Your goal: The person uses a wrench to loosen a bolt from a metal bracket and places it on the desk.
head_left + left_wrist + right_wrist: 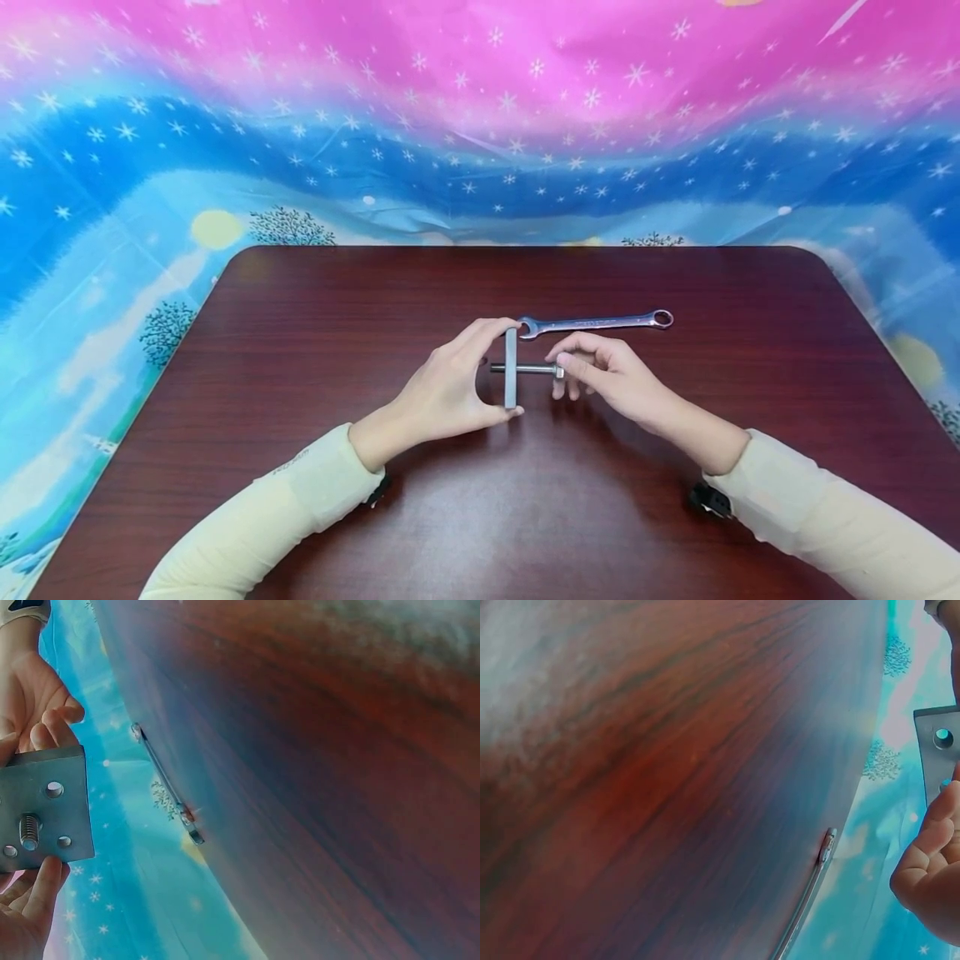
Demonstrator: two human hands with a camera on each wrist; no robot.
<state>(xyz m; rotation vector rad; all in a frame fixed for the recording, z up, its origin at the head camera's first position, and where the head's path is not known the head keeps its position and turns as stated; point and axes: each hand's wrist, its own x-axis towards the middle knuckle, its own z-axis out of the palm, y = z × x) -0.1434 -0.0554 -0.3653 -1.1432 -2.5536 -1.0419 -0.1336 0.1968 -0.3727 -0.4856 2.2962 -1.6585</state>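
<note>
My left hand (446,383) holds a grey metal plate (511,387) on edge above the table, thumb on the near edge and fingers on the far one. A bolt (534,369) passes through the plate, its threaded end out on the left side. At the bolt's head, the thumb and fingers of my right hand (626,379) pinch it. The left wrist view shows the plate (75,814) face-on, with round holes around the bolt's threaded end (28,831). Only part of the plate (932,765) appears in the right wrist view, beside the right hand (930,877).
A combination wrench (600,323) lies on the dark brown wooden table (360,300), just beyond the hands. Its open end points left, near the left fingertips. Behind the table hangs a pink and blue patterned cloth (465,150).
</note>
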